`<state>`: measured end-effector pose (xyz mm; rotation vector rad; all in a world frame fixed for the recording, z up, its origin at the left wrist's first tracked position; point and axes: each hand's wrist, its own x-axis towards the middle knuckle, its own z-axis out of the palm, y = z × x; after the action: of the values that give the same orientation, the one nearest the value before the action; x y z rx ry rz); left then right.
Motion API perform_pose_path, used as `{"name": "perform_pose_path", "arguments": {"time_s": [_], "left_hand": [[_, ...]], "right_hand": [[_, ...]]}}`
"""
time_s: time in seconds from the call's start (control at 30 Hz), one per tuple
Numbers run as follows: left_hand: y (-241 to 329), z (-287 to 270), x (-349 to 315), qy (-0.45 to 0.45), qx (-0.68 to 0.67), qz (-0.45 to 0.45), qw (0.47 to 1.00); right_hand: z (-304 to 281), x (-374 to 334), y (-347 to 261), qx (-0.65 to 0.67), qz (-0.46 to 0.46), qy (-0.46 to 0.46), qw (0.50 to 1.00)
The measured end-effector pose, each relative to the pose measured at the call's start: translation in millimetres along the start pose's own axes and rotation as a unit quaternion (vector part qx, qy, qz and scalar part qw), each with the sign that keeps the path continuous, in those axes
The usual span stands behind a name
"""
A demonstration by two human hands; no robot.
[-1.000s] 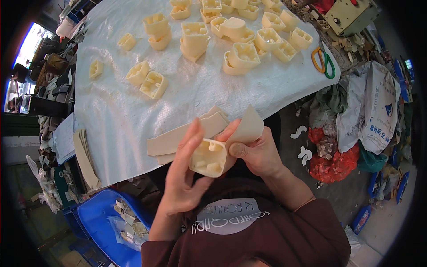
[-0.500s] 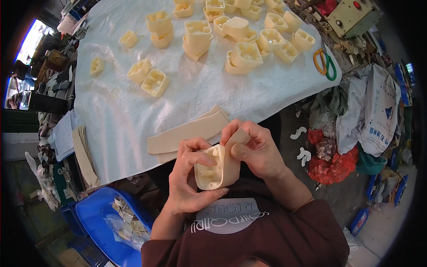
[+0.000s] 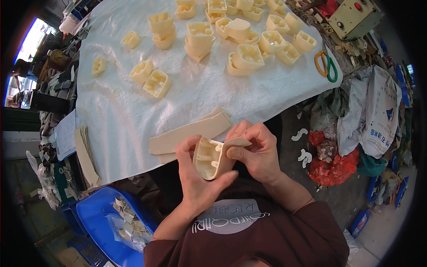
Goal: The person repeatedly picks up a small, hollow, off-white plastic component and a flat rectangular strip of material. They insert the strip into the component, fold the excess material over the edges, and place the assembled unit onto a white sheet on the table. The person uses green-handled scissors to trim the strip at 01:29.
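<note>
In front of my chest I hold a cream plastic block [image 3: 205, 159], hollow, with small posts inside its open face. My left hand [image 3: 192, 175] grips it from the left, fingers along the far side and thumb on the near side. At its right edge, my right hand [image 3: 255, 149] pinches the end of a beige strip [image 3: 238, 142] between thumb and fingers. The strip lies against the block's outer wall and its free end sticks out to the right. Just beyond my hands, more flat beige strips [image 3: 187, 135] lie on the white-covered table [image 3: 118, 107].
Several similar cream blocks [image 3: 247, 57] stand singly and stacked across the far table. Scissors [image 3: 327, 66] with orange and green handles lie at the right edge. A blue bin [image 3: 95, 213] stands lower left, with bags [image 3: 369, 111] on the right. More strips [image 3: 84, 155] hang at the left edge.
The block has turned in my hands, and my left fingers have moved from its open face to its outer side. The strip's free end has swung from pointing up to pointing right.
</note>
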<state>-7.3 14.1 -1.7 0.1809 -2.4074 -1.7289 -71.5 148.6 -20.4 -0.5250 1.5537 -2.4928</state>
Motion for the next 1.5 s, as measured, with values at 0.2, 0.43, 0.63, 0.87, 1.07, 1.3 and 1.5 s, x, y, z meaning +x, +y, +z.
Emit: {"name": "perform_pose_path", "arguments": {"time_s": [0.2,0.43,0.63,0.87,1.07,1.3,1.5], "left_hand": [[0.0,3.6,0.1,0.016,-0.149,0.024,0.988],[-6.9,-4.3,7.9,-0.034,-0.046,0.16,0.985],[-5.3,-3.0,11.8,-0.023,0.012,0.232,0.972],[-13.4,6.3,13.5,-0.122,-0.285,0.174,0.935],[-17.3,5.7,15.3,-0.172,-0.353,0.165,0.905],[-30.1,-17.7,28.4,-0.258,-0.333,0.069,0.904],[-3.9,4.7,15.6,-0.12,-0.341,-0.023,0.932]], "right_hand": [[1.2,-4.5,-4.7,0.053,0.051,-0.062,0.995],[-1.1,-4.8,-10.9,0.023,0.042,-0.116,0.992],[-8.9,-2.2,-3.9,0.07,0.105,-0.122,0.985],[-11.7,8.2,0.9,0.239,0.295,-0.138,0.915],[-14.1,5.6,-5.6,0.132,0.292,-0.108,0.941],[-25.2,24.1,-2.7,0.027,0.104,-0.319,0.942],[-4.4,19.6,-19.1,0.032,0.151,-0.195,0.969]]}}
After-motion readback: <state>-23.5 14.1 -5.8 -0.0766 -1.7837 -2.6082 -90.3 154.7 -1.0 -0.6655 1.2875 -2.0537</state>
